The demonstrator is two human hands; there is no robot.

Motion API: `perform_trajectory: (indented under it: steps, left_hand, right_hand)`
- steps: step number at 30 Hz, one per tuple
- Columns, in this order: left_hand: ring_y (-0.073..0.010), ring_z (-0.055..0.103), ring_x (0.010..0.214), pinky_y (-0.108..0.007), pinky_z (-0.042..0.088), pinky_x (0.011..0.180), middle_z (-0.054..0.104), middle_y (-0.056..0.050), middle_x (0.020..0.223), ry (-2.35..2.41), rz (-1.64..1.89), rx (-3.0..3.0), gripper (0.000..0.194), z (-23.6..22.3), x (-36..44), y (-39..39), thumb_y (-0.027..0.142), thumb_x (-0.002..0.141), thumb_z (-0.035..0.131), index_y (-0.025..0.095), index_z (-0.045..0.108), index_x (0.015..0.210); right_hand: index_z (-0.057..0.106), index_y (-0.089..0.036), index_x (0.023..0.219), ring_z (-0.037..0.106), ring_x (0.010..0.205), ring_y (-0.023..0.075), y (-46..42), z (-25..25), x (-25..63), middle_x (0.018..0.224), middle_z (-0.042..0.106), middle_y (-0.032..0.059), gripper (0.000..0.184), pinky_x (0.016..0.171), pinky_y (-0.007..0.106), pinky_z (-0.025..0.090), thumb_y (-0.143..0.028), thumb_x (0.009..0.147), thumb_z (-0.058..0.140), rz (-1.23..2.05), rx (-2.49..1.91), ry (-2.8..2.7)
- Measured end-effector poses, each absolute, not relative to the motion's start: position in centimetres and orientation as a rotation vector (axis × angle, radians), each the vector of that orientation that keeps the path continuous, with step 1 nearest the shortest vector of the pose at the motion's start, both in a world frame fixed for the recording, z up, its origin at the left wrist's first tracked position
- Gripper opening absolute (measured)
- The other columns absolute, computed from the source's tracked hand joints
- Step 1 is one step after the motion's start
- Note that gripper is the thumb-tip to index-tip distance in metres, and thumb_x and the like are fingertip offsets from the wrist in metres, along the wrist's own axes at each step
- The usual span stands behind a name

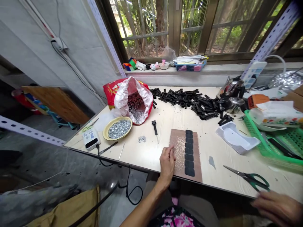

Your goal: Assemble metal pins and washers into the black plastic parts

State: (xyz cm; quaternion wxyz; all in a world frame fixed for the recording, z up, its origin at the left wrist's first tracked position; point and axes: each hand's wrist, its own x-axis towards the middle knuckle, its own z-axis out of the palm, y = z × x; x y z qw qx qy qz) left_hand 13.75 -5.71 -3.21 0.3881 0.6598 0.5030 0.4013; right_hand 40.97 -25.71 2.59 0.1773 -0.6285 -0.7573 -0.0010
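At the brown sheet's (199, 156) left edge, our left hand (168, 162) rests with fingers curled, beside the column of black pieces (189, 153); our right hand (278, 206) blurs near the scissors (251, 178), its grip unclear.

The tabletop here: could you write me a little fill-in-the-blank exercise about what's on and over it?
The hand nearer the brown board is the person's ____ hand.
The scissors have dark ____ handles.
The yellow dish holds small, shiny ____-coloured pieces.
The open bag is mostly ____ outside.

Missing words: left; green; silver; red.
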Motion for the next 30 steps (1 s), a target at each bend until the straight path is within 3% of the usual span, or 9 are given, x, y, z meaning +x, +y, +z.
perform_trajectory:
  steps: [2, 4, 8, 10, 12, 15, 18, 25, 30]
  left_hand:
    - [-0.0097, 0.054, 0.057, -0.025, 0.048, 0.058, 0.057, -0.004, 0.083, 1.268, 1.032, 1.629, 0.031, -3.0, 13.7, -6.1, 0.03, 0.092, 0.038, 0.019, 0.062, 0.108]
    - [-0.0094, 0.055, 0.055, -0.024, 0.048, 0.055, 0.058, -0.004, 0.083, 1.242, 1.035, 1.575, 0.031, -2.6, 13.3, -6.3, 0.032, 0.092, 0.039, 0.018, 0.062, 0.108]
    - [-0.0149, 0.061, 0.076, -0.028, 0.05, 0.066, 0.062, -0.007, 0.094, 1.311, 1.134, 1.684, 0.028, -0.8, 10.0, -5.1, 0.032, 0.091, 0.043, 0.021, 0.065, 0.104]
    - [-0.019, 0.06, 0.091, -0.032, 0.049, 0.077, 0.062, -0.008, 0.097, 1.481, 1.223, 1.792, 0.026, -0.1, 7.0, -3.5, 0.029, 0.09, 0.045, 0.02, 0.065, 0.104]
    - [-0.0206, 0.059, 0.09, -0.035, 0.048, 0.08, 0.062, -0.009, 0.097, 1.67, 1.214, 1.86, 0.026, 0.0, 3.8, -1.6, 0.026, 0.09, 0.043, 0.019, 0.064, 0.104]
    - [-0.0228, 0.059, 0.087, -0.037, 0.047, 0.08, 0.062, -0.01, 0.092, 1.846, 1.079, 1.944, 0.025, -1.0, 0.1, 0.9, 0.025, 0.089, 0.044, 0.017, 0.065, 0.101]
    - [-0.0224, 0.059, 0.085, -0.036, 0.047, 0.077, 0.06, -0.01, 0.09, 1.857, 0.916, 2.025, 0.025, -2.3, -1.1, 2.3, 0.021, 0.088, 0.044, 0.015, 0.064, 0.103]
    - [-0.0183, 0.057, 0.08, -0.03, 0.044, 0.072, 0.057, -0.006, 0.088, 1.91, 0.704, 2.123, 0.019, -2.8, -0.4, 3.2, 0.015, 0.087, 0.045, 0.017, 0.064, 0.09]
    - [-0.018, 0.056, 0.078, -0.029, 0.043, 0.068, 0.056, -0.006, 0.086, 1.917, 0.601, 2.221, 0.018, -2.8, 0.3, 2.5, 0.013, 0.087, 0.042, 0.018, 0.059, 0.086]
  right_hand:
    - [0.064, -0.037, 0.097, 0.064, 0.082, 0.0162, -20.1, 3.2, 39.3, 0.097, 0.064, 0.0084, 0.024, 0.064, 0.026, 0.051, -0.035, 0.094, 0.04, 0.114, -1.569, -2.328]
    - [0.059, -0.034, 0.111, 0.063, 0.087, 0.0174, -13.6, 3.8, 36.4, 0.104, 0.064, 0.0059, 0.03, 0.069, 0.029, 0.051, -0.02, 0.093, 0.039, 0.166, -1.419, -2.453]
    - [0.055, -0.025, 0.115, 0.058, 0.085, 0.0187, -2.1, 2.8, 29.0, 0.118, 0.059, 0.0071, 0.039, 0.069, 0.032, 0.046, -0.002, 0.086, 0.041, -0.165, -1.087, -2.618]
    - [0.054, -0.026, 0.114, 0.055, 0.079, 0.0169, 2.0, 1.4, 26.1, 0.117, 0.058, 0.0053, 0.043, 0.067, 0.031, 0.044, 0.001, 0.083, 0.044, -0.262, -0.943, -2.708]
    - [0.055, -0.025, 0.109, 0.052, 0.075, 0.0161, 4.8, 0.0, 24.4, 0.11, 0.06, 0.0038, 0.037, 0.065, 0.031, 0.042, 0.0, 0.084, 0.045, -0.289, -0.818, -2.772]
    - [0.058, -0.022, 0.092, 0.049, 0.073, 0.0166, 7.2, -1.3, 23.5, 0.09, 0.06, 0.0033, 0.02, 0.065, 0.031, 0.04, -0.006, 0.087, 0.047, -0.29, -0.686, -2.851]
    - [0.058, -0.021, 0.082, 0.048, 0.076, 0.0177, 8.4, -1.6, 23.4, 0.079, 0.058, 0.0036, 0.018, 0.068, 0.033, 0.04, -0.009, 0.09, 0.046, -0.307, -0.626, -2.915]
    - [0.057, -0.018, 0.101, 0.05, 0.107, 0.0198, 8.1, 1.6, 23.0, 0.105, 0.063, 0.0065, 0.021, 0.091, 0.038, 0.041, -0.013, 0.094, 0.039, -0.322, -0.62, -2.562]
    - [0.057, -0.017, 0.106, 0.057, 0.088, 0.017, 4.5, 4.0, 22.2, 0.095, 0.063, 0.009, 0.023, 0.077, 0.033, 0.049, -0.015, 0.094, 0.038, -0.108, -0.831, -2.25]
